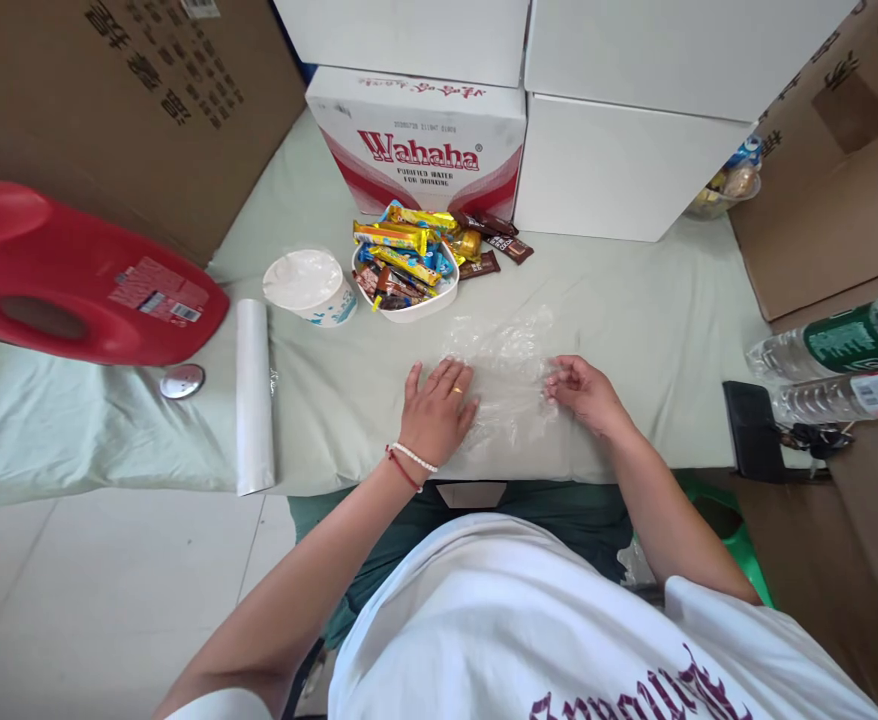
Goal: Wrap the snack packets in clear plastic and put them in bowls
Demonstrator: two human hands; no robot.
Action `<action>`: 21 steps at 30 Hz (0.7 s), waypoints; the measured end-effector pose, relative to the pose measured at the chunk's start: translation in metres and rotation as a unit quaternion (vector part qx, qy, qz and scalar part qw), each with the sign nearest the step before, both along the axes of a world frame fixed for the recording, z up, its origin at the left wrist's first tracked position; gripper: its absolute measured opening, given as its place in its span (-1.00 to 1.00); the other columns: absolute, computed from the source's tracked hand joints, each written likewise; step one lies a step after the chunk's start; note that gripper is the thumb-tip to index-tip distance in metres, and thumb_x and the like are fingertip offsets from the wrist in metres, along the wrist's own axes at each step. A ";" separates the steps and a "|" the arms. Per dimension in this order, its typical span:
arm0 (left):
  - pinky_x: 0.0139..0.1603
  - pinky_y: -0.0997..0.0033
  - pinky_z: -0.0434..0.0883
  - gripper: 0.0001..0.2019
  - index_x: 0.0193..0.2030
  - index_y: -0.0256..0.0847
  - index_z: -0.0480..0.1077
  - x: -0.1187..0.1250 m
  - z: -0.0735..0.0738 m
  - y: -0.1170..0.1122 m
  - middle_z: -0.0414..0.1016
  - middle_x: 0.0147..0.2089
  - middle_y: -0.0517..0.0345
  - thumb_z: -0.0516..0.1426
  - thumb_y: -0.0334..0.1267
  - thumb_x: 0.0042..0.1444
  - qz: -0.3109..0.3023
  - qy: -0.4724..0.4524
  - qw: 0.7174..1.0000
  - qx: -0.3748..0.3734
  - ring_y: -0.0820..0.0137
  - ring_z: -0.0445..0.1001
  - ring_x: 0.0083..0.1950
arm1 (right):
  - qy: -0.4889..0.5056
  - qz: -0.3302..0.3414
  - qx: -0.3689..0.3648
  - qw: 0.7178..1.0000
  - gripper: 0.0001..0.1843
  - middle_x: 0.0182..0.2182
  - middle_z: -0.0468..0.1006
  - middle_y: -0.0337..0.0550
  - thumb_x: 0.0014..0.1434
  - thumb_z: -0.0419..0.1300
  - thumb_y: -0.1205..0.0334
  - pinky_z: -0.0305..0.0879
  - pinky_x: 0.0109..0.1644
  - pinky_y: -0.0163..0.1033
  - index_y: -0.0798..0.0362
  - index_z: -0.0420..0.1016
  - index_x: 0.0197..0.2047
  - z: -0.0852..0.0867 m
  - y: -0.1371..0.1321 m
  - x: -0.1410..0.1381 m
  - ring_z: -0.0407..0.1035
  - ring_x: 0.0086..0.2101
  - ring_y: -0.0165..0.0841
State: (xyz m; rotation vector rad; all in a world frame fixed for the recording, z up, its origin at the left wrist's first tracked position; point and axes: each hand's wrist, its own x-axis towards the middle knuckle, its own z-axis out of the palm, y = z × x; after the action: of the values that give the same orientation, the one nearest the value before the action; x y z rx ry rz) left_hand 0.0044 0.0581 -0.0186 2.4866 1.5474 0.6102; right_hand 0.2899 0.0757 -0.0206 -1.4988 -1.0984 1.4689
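Note:
A crumpled sheet of clear plastic film [510, 375] lies on the pale green tablecloth between my hands. My left hand [439, 408] rests palm down at its left side, fingers spread, with a ring and bracelets on. On the film's right edge, my right hand [585, 392] has its fingers curled, pinching the plastic. A white roll of film [254, 395] lies to the left. Behind it stands a paper tub [310, 288] with clear film over its top. Next to the tub, a white bowl [418, 308] is heaped with wrapped snack bars [405, 262].
A red jug [94, 280] lies at the left, with a round metallic lid [182, 381] near it. A Wahaha carton [428, 140] and white boxes [619, 165] stand at the back. Plastic bottles [851, 340] and a black phone-like object [752, 430] are at the right.

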 end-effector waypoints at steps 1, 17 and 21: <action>0.54 -0.24 -0.11 -0.51 0.40 -0.17 0.29 -0.001 -0.002 0.002 0.41 0.39 -0.18 0.04 -0.14 0.37 0.005 0.012 0.999 -0.033 0.08 0.28 0.48 | -0.012 -0.016 -0.008 1.000 -0.45 -0.24 0.54 -0.23 -0.07 0.38 0.16 0.51 -0.21 -0.18 -0.08 0.38 0.03 0.000 -0.001 0.006 0.52 -0.26 -0.30; 0.37 -0.34 0.17 -0.59 -0.04 -0.29 0.50 0.032 -0.004 0.027 0.36 0.26 -0.40 0.21 0.06 0.23 0.188 -0.095 0.977 -0.039 -0.22 0.18 0.44 | -0.431 0.102 0.179 0.879 -0.53 0.30 0.33 -0.01 0.27 0.19 0.16 0.51 0.07 0.04 -0.14 0.50 0.24 0.039 -0.003 0.025 0.50 -0.06 -0.16; 0.32 -0.23 0.31 -0.84 -0.34 -0.20 0.41 0.045 -0.004 0.031 0.40 0.13 -0.23 0.28 -0.22 0.10 0.116 -0.166 0.975 -0.095 -0.12 0.29 0.36 | -0.408 0.256 0.115 0.869 -0.33 0.50 0.07 -0.08 0.22 0.28 0.21 0.47 0.18 0.08 -0.22 0.37 0.39 0.028 -0.021 0.022 0.48 0.10 -0.09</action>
State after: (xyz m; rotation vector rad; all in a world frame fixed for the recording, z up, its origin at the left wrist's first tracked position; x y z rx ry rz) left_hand 0.0494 0.0894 -0.0226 1.9617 1.6799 0.8207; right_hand 0.3121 0.0548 0.0075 -1.7718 -2.2318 0.9223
